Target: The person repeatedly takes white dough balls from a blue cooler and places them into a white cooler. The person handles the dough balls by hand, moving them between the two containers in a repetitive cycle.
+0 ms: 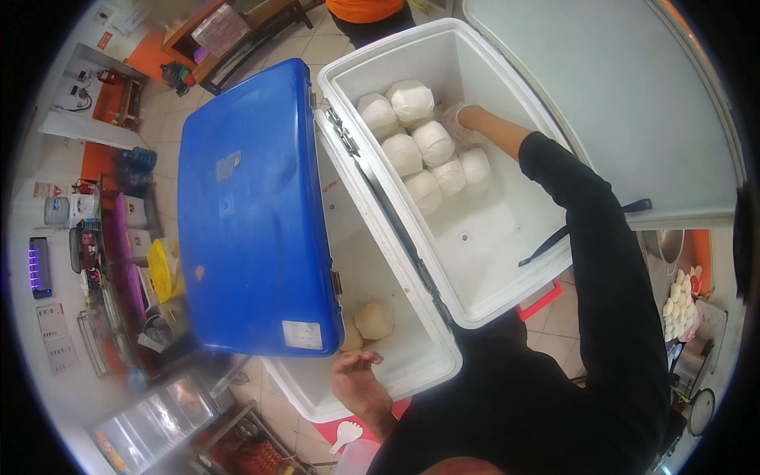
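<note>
Several white wrapped round bundles [434, 143] are packed together in the far part of a white cooler box [516, 208]. My right hand [460, 122], in a thin clear glove, reaches into this box beside the bundles; its fingers are hidden, so a hold cannot be made out. My left hand [359, 383] is bare, with bent fingers apart and nothing in it, over the near rim of a second white cooler box [424, 374]. Inside that second box, just beyond my left hand, sit pale round lumps [374, 319]. A blue lid [255, 208] partly covers this box.
A large pale lid [617, 101] stands at the right. Someone in an orange top [365, 9] is beyond the boxes. A white plastic scoop [346, 436] lies on a red surface near my left wrist. Shelves with a yellow container [163, 270] are at the left.
</note>
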Demonstrator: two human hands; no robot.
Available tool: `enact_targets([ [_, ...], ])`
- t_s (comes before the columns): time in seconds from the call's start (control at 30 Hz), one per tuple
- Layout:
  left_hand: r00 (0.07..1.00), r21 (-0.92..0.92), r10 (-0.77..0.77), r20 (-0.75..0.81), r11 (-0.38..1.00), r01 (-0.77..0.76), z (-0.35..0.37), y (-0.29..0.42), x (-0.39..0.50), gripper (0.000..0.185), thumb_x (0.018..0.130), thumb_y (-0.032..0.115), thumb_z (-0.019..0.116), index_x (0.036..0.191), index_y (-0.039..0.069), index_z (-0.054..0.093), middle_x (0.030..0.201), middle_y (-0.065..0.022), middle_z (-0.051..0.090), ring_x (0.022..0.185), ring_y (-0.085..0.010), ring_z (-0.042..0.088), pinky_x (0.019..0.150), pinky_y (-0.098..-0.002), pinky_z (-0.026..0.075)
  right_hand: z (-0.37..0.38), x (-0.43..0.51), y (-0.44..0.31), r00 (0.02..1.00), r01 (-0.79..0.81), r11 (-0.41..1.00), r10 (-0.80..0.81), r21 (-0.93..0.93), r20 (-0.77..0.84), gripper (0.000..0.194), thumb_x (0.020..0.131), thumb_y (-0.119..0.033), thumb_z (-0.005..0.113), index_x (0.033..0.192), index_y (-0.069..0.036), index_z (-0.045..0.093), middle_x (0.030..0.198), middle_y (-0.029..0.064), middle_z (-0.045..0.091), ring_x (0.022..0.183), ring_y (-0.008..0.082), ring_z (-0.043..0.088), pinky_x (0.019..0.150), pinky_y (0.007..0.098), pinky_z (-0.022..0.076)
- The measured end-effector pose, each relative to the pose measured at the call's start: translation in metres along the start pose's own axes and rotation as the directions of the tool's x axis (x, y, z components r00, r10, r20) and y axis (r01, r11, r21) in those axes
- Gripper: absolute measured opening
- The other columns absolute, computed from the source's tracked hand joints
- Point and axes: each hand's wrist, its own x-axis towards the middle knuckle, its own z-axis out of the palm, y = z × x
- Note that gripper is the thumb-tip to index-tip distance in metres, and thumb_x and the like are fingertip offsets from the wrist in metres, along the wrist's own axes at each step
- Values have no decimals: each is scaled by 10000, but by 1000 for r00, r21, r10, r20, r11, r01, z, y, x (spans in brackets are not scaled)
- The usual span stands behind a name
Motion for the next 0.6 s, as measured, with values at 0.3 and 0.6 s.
enact_targets([
  [0.3,1000,-25,4,-31,1000,-5,0,1,0,397,1017,420,443,1092,41,533,980,-111,583,896,-219,568,791,-406,470,-53,-48,-6,971,-167,985,159,-34,-179,491,631,-199,826,1096,-105,700,1115,144,688,1073,272,649,895,406,522],
  [0.6,999,6,5,-39,1000,-5,2,1,3,397,1021,416,433,1099,38,528,978,-115,590,879,-220,562,790,-408,464,-22,6,-16,530,-353,839,544,414,-651,335,880,-226,561,1172,-66,597,1209,151,550,1158,308,534,968,422,443],
])
